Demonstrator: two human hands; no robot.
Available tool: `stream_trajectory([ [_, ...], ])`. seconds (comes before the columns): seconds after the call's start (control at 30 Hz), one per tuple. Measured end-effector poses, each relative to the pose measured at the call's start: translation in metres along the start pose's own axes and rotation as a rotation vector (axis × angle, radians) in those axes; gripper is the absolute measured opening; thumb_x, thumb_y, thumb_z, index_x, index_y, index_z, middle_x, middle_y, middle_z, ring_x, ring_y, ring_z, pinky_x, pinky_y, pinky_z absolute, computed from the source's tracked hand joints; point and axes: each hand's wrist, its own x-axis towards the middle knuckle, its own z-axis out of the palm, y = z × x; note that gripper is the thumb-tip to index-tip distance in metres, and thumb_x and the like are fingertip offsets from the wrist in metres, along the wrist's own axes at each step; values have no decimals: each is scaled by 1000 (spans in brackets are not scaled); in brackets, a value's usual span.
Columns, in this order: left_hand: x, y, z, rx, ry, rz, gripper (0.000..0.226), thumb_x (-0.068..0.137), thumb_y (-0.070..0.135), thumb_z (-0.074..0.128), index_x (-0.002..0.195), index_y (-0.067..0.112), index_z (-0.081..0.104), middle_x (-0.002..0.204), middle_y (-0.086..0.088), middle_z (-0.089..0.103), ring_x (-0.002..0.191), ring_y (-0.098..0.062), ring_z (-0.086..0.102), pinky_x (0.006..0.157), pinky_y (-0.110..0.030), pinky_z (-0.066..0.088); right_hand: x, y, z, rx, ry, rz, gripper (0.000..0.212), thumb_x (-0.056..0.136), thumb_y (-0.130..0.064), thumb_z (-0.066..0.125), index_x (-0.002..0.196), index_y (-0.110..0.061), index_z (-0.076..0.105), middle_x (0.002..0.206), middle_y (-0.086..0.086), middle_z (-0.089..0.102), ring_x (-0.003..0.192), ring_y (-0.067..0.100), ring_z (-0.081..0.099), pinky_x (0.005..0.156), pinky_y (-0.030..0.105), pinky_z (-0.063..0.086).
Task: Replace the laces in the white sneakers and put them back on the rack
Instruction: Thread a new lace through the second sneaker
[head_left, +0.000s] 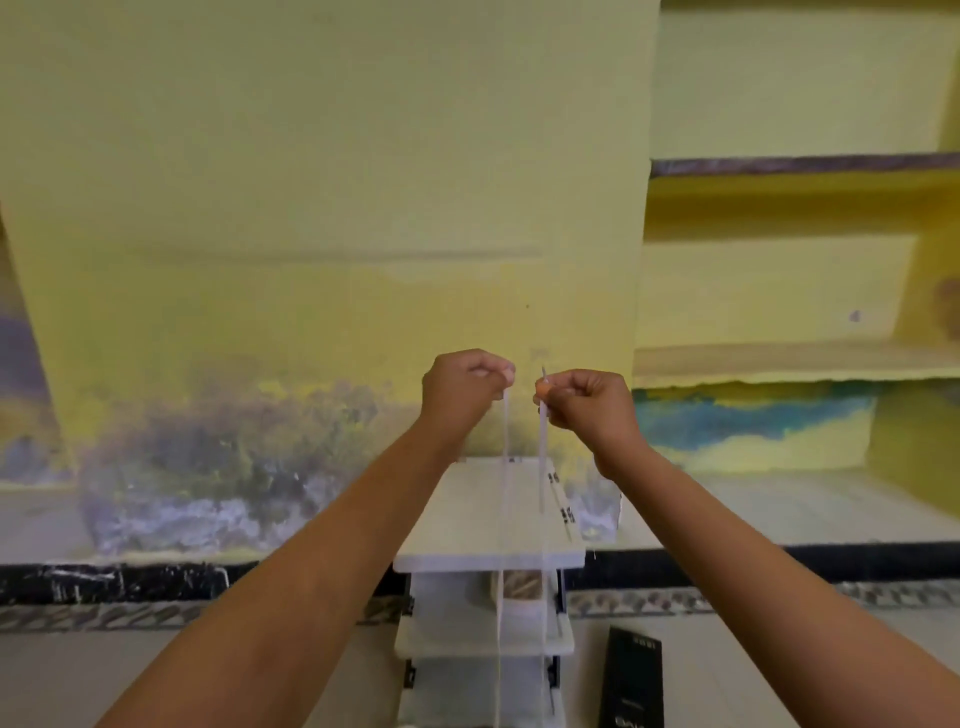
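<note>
1. The left hand is raised just left of the frame's centre, fingers curled, pinching the top of a white lace
2. The right hand is level with it, just right of centre, close beside it but not touching; its curled fingers pinch a second strand, whose tip pokes up above the thumb
3. Both strands hang straight down, side by side and slightly apart, and run out of the bottom edge of the frame; whether they join lower down cannot be told
4. The strands hang in front of a white rack in the lower centre, which stands against a yellow wall
5. The rack's top shelf is bare where it shows; on the shelf below lies a brownish item, too blurred to name
6. A black box lies on the floor in the lower right, just beside the rack
7. Built-in shelves fill the upper right of the frame
8. Both forearms reach up from the bottom corners
</note>
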Motion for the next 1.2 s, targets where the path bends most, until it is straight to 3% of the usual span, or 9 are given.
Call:
stream_trajectory([
  [0.1,6,17,-2,-15,11,17,10,82,7,67,75,16,69,71,3,65,62,-11,59,64,-21,44,10,-29,-1,-26,-1,-74,19,84,-9,67,65,-15,68,71,11,68,65,20,57,74,38,53],
  [0.2,7,26,-4,-62,24,-2,11,82,6,66,75,15,68,77,0,66,63,-12,58,62,-22,45,16,-47,1,-55,17,-126,15,83,-10,66,68,-11,69,71,9,67,64,17,56,76,38,52],
  [0.53,2,33,3,-53,-19,-3,16,83,4,65,72,15,68,71,1,64,68,-15,57,71,-29,48,20,-59,6,28,47,-115,7,83,-7,66,81,-2,70,73,10,63,69,19,54,77,39,50],
  [1.03,3,24,6,-103,19,-36,3,84,8,67,83,9,69,82,-10,66,71,-16,61,69,-25,51,23,-58,9,52,10,-123,9,83,-6,66,76,-2,67,64,5,59,61,18,51,65,31,46],
  [1.2,-2,14,6,-120,-11,-76,15,88,3,58,76,11,63,83,-10,65,73,-18,61,71,-30,50,20,-45,11,17,-10,-78,9,86,-6,61,80,-2,66,68,4,60,69,18,56,75,35,48],
])
